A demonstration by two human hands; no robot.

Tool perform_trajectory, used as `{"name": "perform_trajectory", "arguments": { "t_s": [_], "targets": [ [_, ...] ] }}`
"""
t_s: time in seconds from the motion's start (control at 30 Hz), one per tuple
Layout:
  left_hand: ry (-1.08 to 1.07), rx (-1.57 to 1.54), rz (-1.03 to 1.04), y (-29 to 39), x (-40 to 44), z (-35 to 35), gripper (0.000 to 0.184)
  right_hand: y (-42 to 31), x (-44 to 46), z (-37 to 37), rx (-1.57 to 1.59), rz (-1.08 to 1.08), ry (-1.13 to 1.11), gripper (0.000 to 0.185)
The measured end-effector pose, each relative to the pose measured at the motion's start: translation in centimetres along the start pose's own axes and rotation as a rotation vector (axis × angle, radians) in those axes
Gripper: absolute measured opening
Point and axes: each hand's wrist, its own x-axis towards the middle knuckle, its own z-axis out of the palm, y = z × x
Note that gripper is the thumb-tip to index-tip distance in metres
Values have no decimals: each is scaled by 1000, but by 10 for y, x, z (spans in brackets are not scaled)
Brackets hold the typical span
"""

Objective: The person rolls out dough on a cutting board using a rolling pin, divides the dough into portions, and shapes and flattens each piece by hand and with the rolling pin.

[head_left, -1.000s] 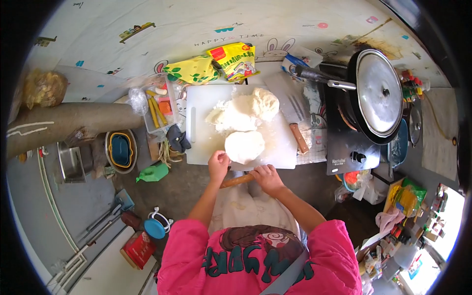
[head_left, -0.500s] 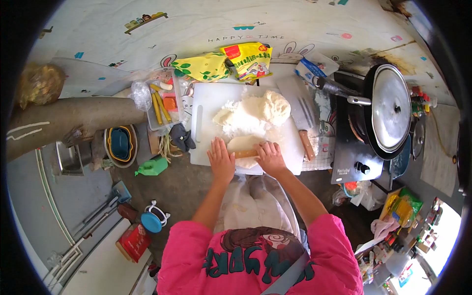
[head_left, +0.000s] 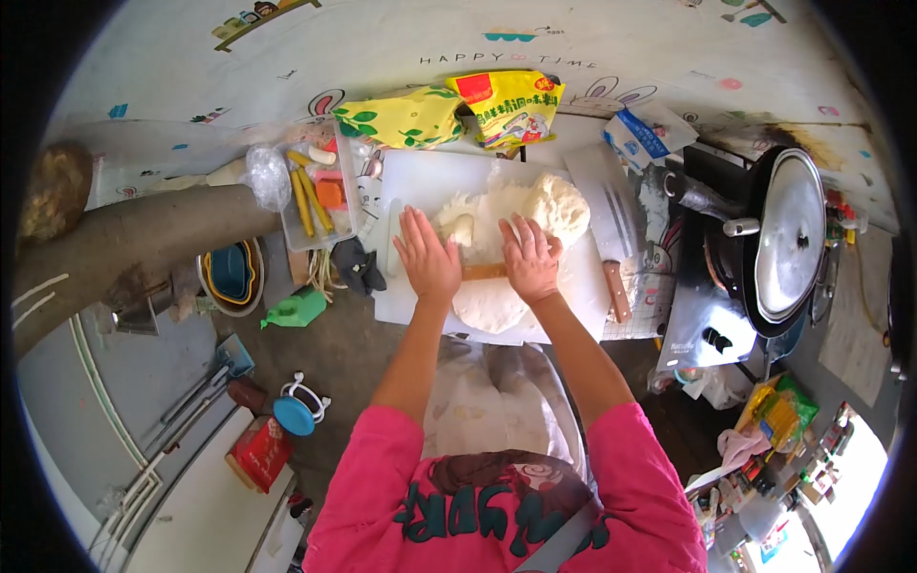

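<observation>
I had the dough sheet (head_left: 489, 304) in plain sight through the head view: a pale, cream-white round, pressed thin, with a smooth matte face and a soft curved rim, lying close to the near edge of the white cutting board (head_left: 406, 304) on the bench (head_left: 635, 313). The wooden rolling pin (head_left: 484, 271), honey brown, lay crosswise at the sheet's far part; how far the dough ran beneath it I could not tell, since the hands covered both ends of the wood. I saw the left hand (head_left: 427, 260) laid flat over one end, its fingers (head_left: 416, 231) stretched straight and pointing away from the body, wrapped around nothing. The right hand (head_left: 531, 260) pressed on the other end, palm down, its fingers (head_left: 522, 237) loosely spread and likewise not clenched on the pin. Beyond the pin I made out a rough, rounded lump of dough (head_left: 561, 208), yellowish white and craggy, at the board's far right, with loose flour (head_left: 495, 202) strewn beside it. A smaller, uneven dough piece (head_left: 461, 229) sat in the gap between the two hands. A broad cleaver (head_left: 607, 202) lay along the board's right side, its brown handle (head_left: 617, 291) toward the person.
</observation>
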Motion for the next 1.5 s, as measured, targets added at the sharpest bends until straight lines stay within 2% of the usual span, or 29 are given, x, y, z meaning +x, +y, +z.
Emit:
{"name": "perform_trajectory", "arguments": {
  "t_s": [0.13, 0.17, 0.2, 0.27, 0.37, 0.47, 0.57, 0.63, 0.73, 0.83, 0.93, 1.07, 1.27, 1.3, 1.4, 1.43, 1.5],
  "targets": [
    [-22, -42, 8, 0, -27, -5, 77, 0, -21, -11, 5, -26, -161, 57],
    [-45, -39, 28, -1, -38, -7, 76, -3, -32, -17, 1, -35, -222, 62],
    [-68, -35, 47, -2, -52, -9, 75, -5, -43, -24, 56, -43, -351, 75],
    [-106, -29, 95, -7, -85, -13, 73, -12, -67, -39, 91, -25, -514, 77],
    [-141, -52, 174, -18, -134, -17, 71, -22, -117, -56, 129, -52, -645, 84],
    [-181, -78, 216, -26, -163, -21, 70, -28, -155, -60, 157, -72, -593, 85],
    [-205, -27, 207, -26, -161, -23, 70, -22, -142, -61, 147, -103, -630, 85],
    [-212, -7, 158, -16, -132, -24, 70, -15, -107, -71, 68, -143, -656, 87],
    [-145, 57, 103, 2, -79, -27, 71, -3, -66, -48, -1, -143, -516, 88],
    [-65, 66, 56, 1, -51, -12, 73, 2, -36, -35, 7, -121, -433, 83],
    [-97, 85, 62, 0, -61, -12, 73, -4, -45, -49, -94, -128, -537, 81],
    [-230, 6, 144, -11, -118, -31, 73, -16, -111, -61, 117, -101, -612, 84],
    [-280, -23, 211, -22, -144, -39, 71, -22, -141, -64, 77, -105, -433, 67],
    [-271, -28, 231, -21, -135, -40, 70, -19, -130, -62, 141, -73, -383, 56],
    [-278, -45, 230, -10, -103, -44, 68, -6, -100, -46, 188, -31, -243, 48],
    [-289, -50, 221, -7, -96, -44, 68, -5, -91, -41, 233, 8, -109, 36],
    [-236, -38, 202, -4, -90, -40, 68, 2, -80, -38, 292, 39, -235, 30]
  ]
}}
